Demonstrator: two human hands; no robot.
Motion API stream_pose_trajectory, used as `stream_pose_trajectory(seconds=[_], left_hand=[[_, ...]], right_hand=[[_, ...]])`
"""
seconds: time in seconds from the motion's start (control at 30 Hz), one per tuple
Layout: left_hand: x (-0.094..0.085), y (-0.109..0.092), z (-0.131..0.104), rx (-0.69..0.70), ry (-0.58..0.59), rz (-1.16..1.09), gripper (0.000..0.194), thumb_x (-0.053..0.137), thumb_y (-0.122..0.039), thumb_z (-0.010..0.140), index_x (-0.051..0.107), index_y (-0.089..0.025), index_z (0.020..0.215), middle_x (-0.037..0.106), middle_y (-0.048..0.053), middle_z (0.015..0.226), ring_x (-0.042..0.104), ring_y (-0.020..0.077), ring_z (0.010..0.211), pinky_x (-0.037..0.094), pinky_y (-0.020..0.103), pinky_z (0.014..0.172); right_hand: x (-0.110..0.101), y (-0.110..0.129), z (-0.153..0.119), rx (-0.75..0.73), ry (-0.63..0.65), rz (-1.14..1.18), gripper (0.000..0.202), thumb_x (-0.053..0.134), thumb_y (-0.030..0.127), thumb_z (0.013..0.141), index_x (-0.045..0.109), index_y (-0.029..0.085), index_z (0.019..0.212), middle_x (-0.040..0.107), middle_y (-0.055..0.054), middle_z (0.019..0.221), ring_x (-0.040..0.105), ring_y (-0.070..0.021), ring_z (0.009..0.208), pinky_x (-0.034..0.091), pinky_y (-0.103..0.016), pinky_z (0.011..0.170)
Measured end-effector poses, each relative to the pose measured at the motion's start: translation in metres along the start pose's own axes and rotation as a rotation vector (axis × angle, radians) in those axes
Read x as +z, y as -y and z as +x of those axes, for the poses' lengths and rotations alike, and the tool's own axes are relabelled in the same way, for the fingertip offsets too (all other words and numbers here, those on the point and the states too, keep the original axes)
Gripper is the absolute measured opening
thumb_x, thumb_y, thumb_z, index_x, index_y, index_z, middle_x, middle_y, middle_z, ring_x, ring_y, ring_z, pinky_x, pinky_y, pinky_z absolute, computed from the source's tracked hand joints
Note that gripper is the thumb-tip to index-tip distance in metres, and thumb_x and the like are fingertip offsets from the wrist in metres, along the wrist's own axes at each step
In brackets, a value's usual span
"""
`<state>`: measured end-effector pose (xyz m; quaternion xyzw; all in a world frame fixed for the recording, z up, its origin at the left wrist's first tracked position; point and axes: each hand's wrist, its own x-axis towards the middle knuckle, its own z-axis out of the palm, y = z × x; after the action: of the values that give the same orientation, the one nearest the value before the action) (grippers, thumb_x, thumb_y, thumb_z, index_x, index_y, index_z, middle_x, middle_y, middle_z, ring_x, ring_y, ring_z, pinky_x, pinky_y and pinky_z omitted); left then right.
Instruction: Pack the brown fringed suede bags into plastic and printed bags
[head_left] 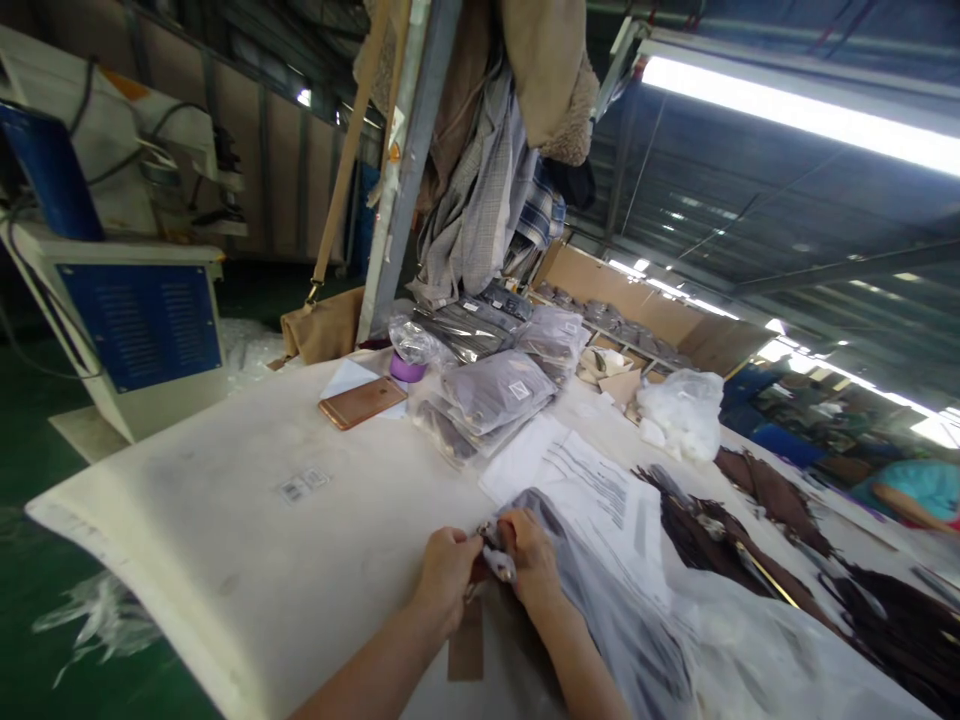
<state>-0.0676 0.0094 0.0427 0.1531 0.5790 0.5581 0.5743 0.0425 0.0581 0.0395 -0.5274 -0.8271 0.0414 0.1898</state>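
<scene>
Down at the table edge, left hand and right hand pinch the plastic bag mouth; best keep both grips close, tension even.

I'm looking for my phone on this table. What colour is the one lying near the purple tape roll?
Rose gold phone, seen in the head view.

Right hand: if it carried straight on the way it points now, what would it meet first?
Probably the printed paper sheet just beyond the right hand, which pinches the plastic bag; depth is hard to judge.
</scene>
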Motion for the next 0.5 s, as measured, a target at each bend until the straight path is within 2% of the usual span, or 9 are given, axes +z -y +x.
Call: stream_pose_trajectory(seconds=[0.1,0.17,0.27,0.43,0.5], left_hand=[[0.005,0.005,-0.004,-0.015,0.053,-0.122,0.011,0.055,-0.018,0.065,0.053,-0.014,0.054,0.049,-0.001,0.047,0.047,0.0108,0.044,0.041,0.023,0.048],[0.007,0.01,-0.007,-0.015,0.056,-0.182,0.009,0.058,-0.021,0.061,0.06,-0.012,0.062,0.054,0.001,0.052,0.05,0.0117,0.047,0.041,0.023,0.049],[0.009,0.02,-0.014,0.016,0.061,-0.242,0.023,0.06,-0.024,0.058,0.065,-0.012,0.077,0.062,0.004,0.065,0.055,0.0142,0.058,0.043,0.024,0.053],[0.014,0.029,-0.025,0.13,0.173,-0.328,0.032,0.063,-0.031,0.061,0.065,-0.016,0.09,0.067,0.008,0.091,0.061,0.0216,0.088,0.047,0.028,0.078],[0.017,0.034,-0.026,0.162,0.141,-0.353,0.032,0.063,-0.034,0.063,0.065,-0.016,0.089,0.067,0.008,0.093,0.06,0.0235,0.092,0.047,0.031,0.083]], right_hand=[[-0.005,-0.003,0.006,-0.02,0.053,0.061,0.019,0.041,0.017,0.087,0.057,0.019,0.076,0.061,-0.002,0.076,0.057,-0.0142,0.072,0.042,-0.024,0.065],[-0.011,-0.001,0.009,-0.05,0.104,0.088,0.017,0.043,0.017,0.086,0.058,0.019,0.076,0.061,-0.002,0.076,0.057,-0.0135,0.072,0.042,-0.023,0.067],[-0.022,0.01,0.012,-0.084,0.172,0.105,0.018,0.044,0.015,0.086,0.058,0.019,0.076,0.061,-0.001,0.076,0.057,-0.0131,0.073,0.042,-0.023,0.068],[-0.039,0.032,0.008,-0.12,0.255,0.068,0.017,0.047,0.011,0.084,0.06,0.018,0.076,0.061,-0.003,0.078,0.057,-0.0143,0.075,0.041,-0.025,0.068],[-0.044,0.04,0.002,-0.136,0.27,0.04,0.016,0.048,0.01,0.083,0.061,0.018,0.078,0.062,-0.003,0.081,0.057,-0.0155,0.079,0.042,-0.025,0.071]])
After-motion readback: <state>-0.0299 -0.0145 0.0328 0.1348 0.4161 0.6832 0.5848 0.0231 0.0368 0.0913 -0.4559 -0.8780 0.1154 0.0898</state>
